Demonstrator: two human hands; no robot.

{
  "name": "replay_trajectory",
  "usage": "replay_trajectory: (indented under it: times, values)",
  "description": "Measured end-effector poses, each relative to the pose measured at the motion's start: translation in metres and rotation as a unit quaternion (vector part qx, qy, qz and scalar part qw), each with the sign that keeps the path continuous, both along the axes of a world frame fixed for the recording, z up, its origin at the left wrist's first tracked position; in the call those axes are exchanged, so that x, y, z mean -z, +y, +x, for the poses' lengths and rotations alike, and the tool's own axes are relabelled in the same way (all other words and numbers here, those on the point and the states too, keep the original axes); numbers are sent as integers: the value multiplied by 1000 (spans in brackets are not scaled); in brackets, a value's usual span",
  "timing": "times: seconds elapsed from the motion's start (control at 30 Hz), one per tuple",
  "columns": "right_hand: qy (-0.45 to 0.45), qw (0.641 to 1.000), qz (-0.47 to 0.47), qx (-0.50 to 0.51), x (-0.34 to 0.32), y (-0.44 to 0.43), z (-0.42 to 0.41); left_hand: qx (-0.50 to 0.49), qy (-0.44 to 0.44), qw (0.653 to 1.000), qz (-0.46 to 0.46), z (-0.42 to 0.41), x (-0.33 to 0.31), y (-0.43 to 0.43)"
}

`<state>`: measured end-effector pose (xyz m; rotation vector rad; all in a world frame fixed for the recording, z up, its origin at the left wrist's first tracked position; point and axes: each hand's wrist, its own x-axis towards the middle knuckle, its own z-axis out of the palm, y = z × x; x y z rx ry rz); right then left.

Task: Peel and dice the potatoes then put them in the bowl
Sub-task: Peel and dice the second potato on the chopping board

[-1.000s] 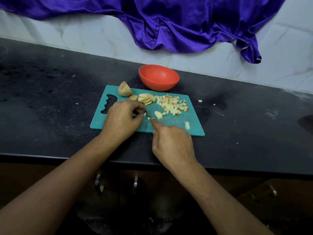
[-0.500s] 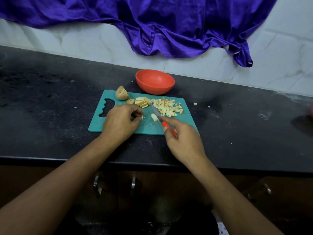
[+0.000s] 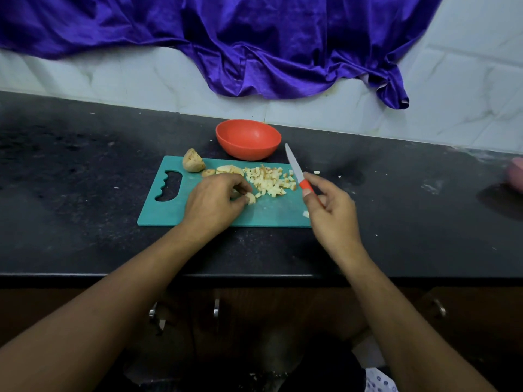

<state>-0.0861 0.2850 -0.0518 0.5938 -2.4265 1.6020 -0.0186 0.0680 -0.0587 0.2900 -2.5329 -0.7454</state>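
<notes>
Left grip (image 3: 212, 202), right grip (image 3: 333, 214), one knife (image 3: 296, 169)

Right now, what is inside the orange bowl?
Nothing shows inside the orange bowl: only its bare inner wall. Its near wall hides part of the bottom. The diced potato lies on the cutting board.

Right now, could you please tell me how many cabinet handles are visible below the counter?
3: a handle and another between the arms, a third far right; the arms may hide more.
</notes>
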Motion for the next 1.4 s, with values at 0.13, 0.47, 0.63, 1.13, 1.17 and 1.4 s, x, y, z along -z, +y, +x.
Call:
replay_trajectory:
  times: [0.13,0.47,0.63,1.13,1.17,1.4]
  values:
    - [-48,996,-72,-19,6,9,-10,39,28,999,-20,-14,-7,24]
    - [-86,968,-233,24,9,26,-14,165,-36,976,-137,-49,-14,83]
    - [-81,970,-227,12,9,25,-13,167,-57,974,-141,-55,-11,82]
    - [-80,981,-178,-11,3,23,-5,68,-29,981,-179,-64,-20,38]
    - [-82,981,-176,-13,4,23,-5,72,-25,980,-185,-64,-20,38]
    - [-85,984,-159,-9,7,24,-7,58,5,984,-166,-63,-19,33]
